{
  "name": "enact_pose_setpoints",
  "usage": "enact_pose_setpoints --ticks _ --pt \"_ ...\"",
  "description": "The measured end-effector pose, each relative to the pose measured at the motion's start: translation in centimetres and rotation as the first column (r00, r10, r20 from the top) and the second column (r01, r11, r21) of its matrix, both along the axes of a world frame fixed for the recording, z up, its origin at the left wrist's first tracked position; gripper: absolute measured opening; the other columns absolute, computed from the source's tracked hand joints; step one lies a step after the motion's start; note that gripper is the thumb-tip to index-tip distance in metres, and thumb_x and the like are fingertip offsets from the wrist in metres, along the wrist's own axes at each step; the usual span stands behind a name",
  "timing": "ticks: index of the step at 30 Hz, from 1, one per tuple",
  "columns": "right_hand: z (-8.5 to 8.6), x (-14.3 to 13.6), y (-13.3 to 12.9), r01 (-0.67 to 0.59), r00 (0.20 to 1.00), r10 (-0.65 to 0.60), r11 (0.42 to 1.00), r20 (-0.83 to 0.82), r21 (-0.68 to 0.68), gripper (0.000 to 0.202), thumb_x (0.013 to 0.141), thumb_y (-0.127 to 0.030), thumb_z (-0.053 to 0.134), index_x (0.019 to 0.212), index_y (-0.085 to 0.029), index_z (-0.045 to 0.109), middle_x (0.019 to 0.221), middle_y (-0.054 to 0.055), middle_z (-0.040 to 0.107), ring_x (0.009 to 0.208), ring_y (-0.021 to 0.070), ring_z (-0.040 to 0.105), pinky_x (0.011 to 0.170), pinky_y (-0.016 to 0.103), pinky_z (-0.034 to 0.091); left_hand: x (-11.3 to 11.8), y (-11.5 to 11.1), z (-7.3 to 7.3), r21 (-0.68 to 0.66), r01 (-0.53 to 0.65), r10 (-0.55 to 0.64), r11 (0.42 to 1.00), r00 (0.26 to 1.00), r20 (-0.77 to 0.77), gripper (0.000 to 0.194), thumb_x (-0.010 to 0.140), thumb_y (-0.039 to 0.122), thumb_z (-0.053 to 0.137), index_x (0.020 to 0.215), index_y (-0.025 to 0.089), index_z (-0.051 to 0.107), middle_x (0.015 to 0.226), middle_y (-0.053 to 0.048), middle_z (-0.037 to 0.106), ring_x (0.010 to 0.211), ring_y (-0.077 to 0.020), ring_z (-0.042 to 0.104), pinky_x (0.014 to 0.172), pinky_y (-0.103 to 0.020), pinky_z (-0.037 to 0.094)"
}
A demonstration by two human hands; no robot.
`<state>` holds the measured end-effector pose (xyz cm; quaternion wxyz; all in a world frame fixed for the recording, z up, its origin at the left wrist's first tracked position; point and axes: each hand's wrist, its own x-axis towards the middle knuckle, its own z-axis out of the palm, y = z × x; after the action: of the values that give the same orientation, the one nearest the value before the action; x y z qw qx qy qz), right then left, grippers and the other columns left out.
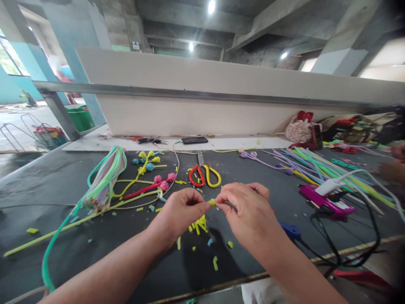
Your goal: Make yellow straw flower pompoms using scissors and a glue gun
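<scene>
Between the fingertips of both hands is a small yellow piece of fuzzy pipe cleaner [212,202]. My left hand [179,215] pinches its left side with thumb and forefinger. From the other side my right hand [245,209] grips it, its fingers bunched together. Cut yellow pipe cleaner bits [198,224] lie on the dark table [126,257] below the hands. Just beyond them rest scissors [204,174] with one red and one yellow handle. A pink-budded stem [158,183] and a yellow stem with blue and yellow buds [144,169] lie to the left.
A bundle of pastel pipe cleaners [103,181] lies at left, and loose ones [335,173] spread at right. A purple power strip [327,200] with cables and a blue-handled tool [289,231] are near my right arm. A phone [194,140] lies at the back. Another person's blurred hand [392,171] shows far right.
</scene>
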<state>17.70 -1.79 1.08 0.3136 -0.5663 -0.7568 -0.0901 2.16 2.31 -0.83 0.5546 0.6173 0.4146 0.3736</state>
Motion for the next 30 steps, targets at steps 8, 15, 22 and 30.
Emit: enact_pose_setpoints --ticks 8,15,22,30 --pt "1.1 0.2 0.0 -0.012 0.976 -0.007 0.996 -0.217 -0.087 0.009 0.077 -0.017 0.054 0.083 -0.021 0.059 0.081 0.002 0.065 0.07 0.0154 0.06 0.072 0.032 0.039 -0.1 0.0 -0.1 -0.003 -0.033 0.033 0.999 0.999 0.016 0.024 0.068 0.033 0.062 0.06 0.016 0.047 0.052 0.006 0.039 0.048 -0.0055 0.03 0.046 -0.019 0.023" --pt "1.0 0.1 0.1 -0.002 0.951 -0.082 0.963 -0.299 -0.27 0.005 0.073 -0.025 0.056 0.074 -0.021 0.058 0.072 0.0 0.065 0.068 0.0165 0.059 0.068 0.03 0.044 0.1 -0.1 0.0 -0.015 -0.041 0.042 0.999 0.999 0.029 0.025 0.067 0.033 0.062 0.059 0.017 0.046 0.05 0.007 0.037 0.046 -0.0054 0.028 0.044 -0.019 0.022" --pt "1.1 0.0 0.3 -0.021 0.935 -0.088 0.954 -0.344 -0.299 0.005 0.072 -0.024 0.056 0.072 -0.02 0.058 0.067 -0.001 0.062 0.064 0.0148 0.057 0.062 0.027 0.045 0.0 -0.2 -0.2 -0.009 -0.022 0.022 1.0 1.0 0.015 0.023 0.068 0.031 0.061 0.06 0.017 0.045 0.052 0.007 0.039 0.049 -0.0058 0.03 0.045 -0.019 0.022" --pt "0.5 -0.2 0.6 -0.115 0.881 -0.086 0.915 -0.465 -0.387 0.004 0.073 -0.023 0.053 0.074 -0.02 0.055 0.07 -0.001 0.058 0.067 0.0142 0.055 0.063 0.026 0.045 0.0 -0.3 -0.2 0.021 -0.015 0.015 1.0 1.0 -0.007 0.023 0.068 0.03 0.06 0.058 0.017 0.042 0.052 0.007 0.036 0.049 -0.0062 0.029 0.046 -0.02 0.021"
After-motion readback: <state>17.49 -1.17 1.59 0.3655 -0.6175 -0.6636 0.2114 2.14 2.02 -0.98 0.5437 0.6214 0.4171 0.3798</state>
